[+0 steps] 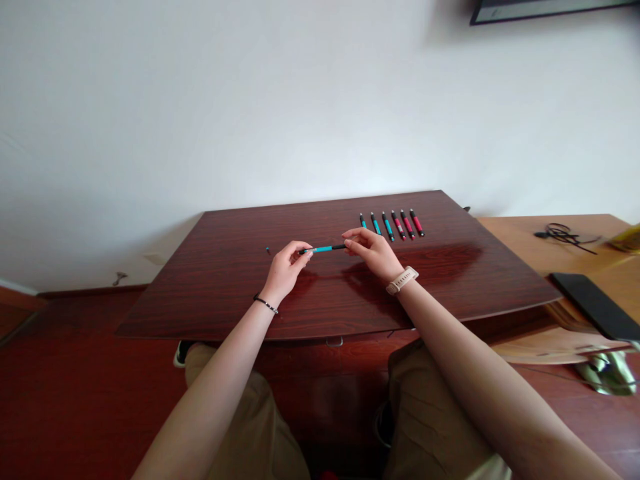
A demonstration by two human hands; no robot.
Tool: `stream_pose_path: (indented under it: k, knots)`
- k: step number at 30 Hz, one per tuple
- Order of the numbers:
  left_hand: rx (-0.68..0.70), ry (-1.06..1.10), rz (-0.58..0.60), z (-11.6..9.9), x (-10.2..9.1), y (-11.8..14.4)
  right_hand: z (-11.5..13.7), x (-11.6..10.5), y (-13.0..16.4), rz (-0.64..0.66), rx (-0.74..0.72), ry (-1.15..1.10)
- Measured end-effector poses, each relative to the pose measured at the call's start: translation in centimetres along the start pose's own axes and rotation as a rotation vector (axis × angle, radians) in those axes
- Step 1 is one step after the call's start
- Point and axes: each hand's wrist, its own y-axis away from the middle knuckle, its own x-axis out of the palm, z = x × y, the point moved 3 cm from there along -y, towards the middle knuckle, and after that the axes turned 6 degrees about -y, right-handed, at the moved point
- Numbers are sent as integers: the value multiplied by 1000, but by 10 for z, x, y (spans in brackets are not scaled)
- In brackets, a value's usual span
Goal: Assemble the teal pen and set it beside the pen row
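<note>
A teal pen (324, 249) with black ends is held level above the dark wooden table (240, 293). My left hand (288, 265) pinches its left end between thumb and fingers. At the other end, the fingertips of my right hand (369, 251) close on the black grip. Beyond my right hand lies a row of pens, several in all: teal pens (388, 227) on the left and pink pens (417, 223) on the right, side by side. Left of my left hand, a tiny teal and dark piece (268, 250) rests on the table, too small to name.
To the right stands a lighter wooden desk (510, 233) with a coiled black cable (563, 233), a yellow object (627, 239) and a black flat panel (597, 305) at its near side. A white wall (250, 100) rises behind the table. My knees are below its front edge.
</note>
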Motion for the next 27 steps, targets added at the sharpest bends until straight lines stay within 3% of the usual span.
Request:
stream_pose_path:
  k: [13, 19, 27]
  knots:
    - [12, -45, 10, -5, 1, 1, -3, 3, 1, 12, 30, 4]
    - [4, -27, 1, -2, 1, 1, -7, 3, 1, 76, 37, -29]
    - [-1, -21, 20, -3, 2, 2, -8, 2, 0, 44, 60, 1]
